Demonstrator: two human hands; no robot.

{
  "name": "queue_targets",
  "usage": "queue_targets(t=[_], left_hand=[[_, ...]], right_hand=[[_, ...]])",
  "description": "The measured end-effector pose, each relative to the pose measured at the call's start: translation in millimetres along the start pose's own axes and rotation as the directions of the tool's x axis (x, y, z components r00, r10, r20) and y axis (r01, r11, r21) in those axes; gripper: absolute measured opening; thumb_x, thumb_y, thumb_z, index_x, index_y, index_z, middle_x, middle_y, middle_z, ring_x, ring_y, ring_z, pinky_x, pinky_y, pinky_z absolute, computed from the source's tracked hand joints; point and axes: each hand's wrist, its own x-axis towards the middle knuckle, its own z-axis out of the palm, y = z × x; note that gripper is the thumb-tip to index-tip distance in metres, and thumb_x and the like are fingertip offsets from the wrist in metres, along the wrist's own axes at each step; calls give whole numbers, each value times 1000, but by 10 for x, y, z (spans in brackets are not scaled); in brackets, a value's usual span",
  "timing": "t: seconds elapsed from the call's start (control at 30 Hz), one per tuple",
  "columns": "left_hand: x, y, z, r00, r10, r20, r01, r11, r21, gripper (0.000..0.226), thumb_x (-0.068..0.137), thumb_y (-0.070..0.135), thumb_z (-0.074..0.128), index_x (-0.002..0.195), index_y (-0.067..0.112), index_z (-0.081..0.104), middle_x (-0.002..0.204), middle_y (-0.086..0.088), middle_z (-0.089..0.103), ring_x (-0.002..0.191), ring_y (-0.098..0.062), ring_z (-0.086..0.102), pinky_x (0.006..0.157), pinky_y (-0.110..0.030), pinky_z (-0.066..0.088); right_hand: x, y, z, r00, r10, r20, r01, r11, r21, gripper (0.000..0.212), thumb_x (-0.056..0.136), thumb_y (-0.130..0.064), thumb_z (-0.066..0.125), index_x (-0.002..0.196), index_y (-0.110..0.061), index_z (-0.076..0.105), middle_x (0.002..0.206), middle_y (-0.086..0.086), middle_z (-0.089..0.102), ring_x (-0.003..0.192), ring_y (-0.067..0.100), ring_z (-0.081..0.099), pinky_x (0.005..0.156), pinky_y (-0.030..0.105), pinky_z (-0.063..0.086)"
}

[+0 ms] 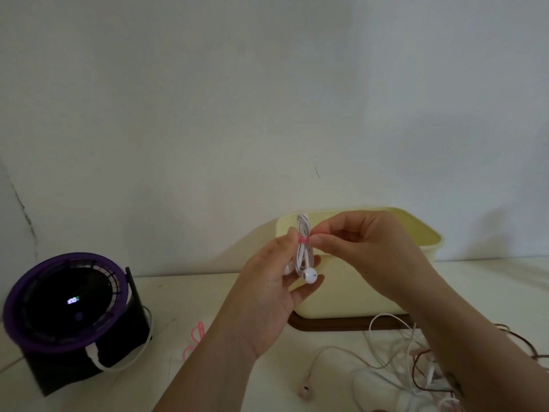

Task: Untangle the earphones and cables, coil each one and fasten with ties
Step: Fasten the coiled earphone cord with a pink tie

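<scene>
Pinching the thin pink tie (303, 240) between thumb and forefinger, your right hand (368, 251) curls tight at the bundle's waist. Your left hand (276, 281) grips the coiled white earphones (303, 254), a glossy round bud dangling by your fingertips. Just behind both hands sits a smooth pale-yellow tub (356, 295), contents hidden. Under your right forearm, thin loose cables (416, 373) sprawl, tangled.

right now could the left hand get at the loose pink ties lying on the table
Probably yes for reach: the pink ties lie on open table just beside the left forearm. But the left hand is holding the coiled earphones, so it would have to hand them off first.
</scene>
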Motion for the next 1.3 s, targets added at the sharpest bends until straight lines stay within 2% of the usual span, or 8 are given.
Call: queue_targets(t=[0.17, 0.33, 0.43, 0.67, 0.77, 0.93, 1.1, 1.3], left_hand=[[-18, -23, 11, 994, 108, 19, -109, 965, 239, 29, 76, 33, 58, 100, 21, 68, 79, 3, 62, 69, -6, 59, 64, -21, 51], [11, -25, 34, 998, 48, -52, -46, 998, 31, 18, 82, 24, 57, 78, 13, 70, 67, 1, 58, 58, -7, 51, 54, -20, 48], [18, -19, 46, 996, 55, -74, -57, 998, -28, 17, 90, 17, 52, 86, 9, 66, 67, 1, 62, 57, -7, 51, 54, -19, 49], [5, -20, 14, 996, 60, -63, -56, 997, 58, 17, 90, 19, 53, 94, 13, 68, 76, 1, 69, 69, -5, 62, 69, -23, 53], [9, -14, -3, 994, 63, -90, -52, 991, 123, 15, 87, 19, 57, 93, 12, 69, 71, 1, 66, 63, -4, 58, 68, -23, 48], [-2, 29, -54, 996, 27, -84, -4, 965, 264, 24, 65, 26, 65, 85, 13, 64, 68, 2, 69, 60, -4, 58, 59, -21, 45], [-20, 52, -54, 995, -99, -31, 104, 963, 249, 22, 61, 28, 66, 76, 13, 62, 63, 3, 63, 54, -4, 56, 60, -22, 41], [-20, 67, -84, 971, -223, 83, 213, 971, 109, 6, 54, 10, 65, 57, 15, 62, 58, -4, 57, 50, -13, 54, 52, -24, 47]], right_hand=[[7, 12, 15, 999, 49, -8, -49, 999, -13, 5, 75, -15, 75, 73, -20, 73, 67, -7, 73, 62, -1, 65, 62, 11, 49], [9, 26, -10, 991, 98, 93, -101, 994, 36, 9, 77, -14, 73, 81, -22, 76, 77, 2, 75, 70, 7, 65, 71, 21, 55], [-5, 11, -21, 978, 113, 175, -127, 990, 67, 13, 79, -11, 71, 86, -21, 75, 84, 5, 75, 76, 12, 66, 78, 23, 55], [12, 53, 8, 976, 167, 138, -180, 980, 87, 29, 68, -26, 74, 90, -10, 64, 75, 8, 73, 71, 17, 67, 79, 33, 55], [-13, 1, -96, 966, 170, 197, -165, 986, -41, 34, 64, -35, 75, 89, -12, 69, 82, 5, 74, 74, 13, 66, 79, 29, 54], [2, 1, -211, 974, 83, 212, -73, 996, -58, 42, 75, -22, 70, 116, -30, 61, 110, -7, 69, 83, 11, 69, 78, 26, 57], [5, 33, -114, 961, 3, 275, -20, 998, 61, 20, 70, -23, 67, 88, -14, 71, 72, -1, 71, 63, 6, 62, 62, 17, 50], [-9, 49, -99, 946, -23, 324, -31, 987, 159, 14, 70, -18, 71, 79, -8, 70, 70, 7, 69, 60, 11, 59, 59, 20, 50]])
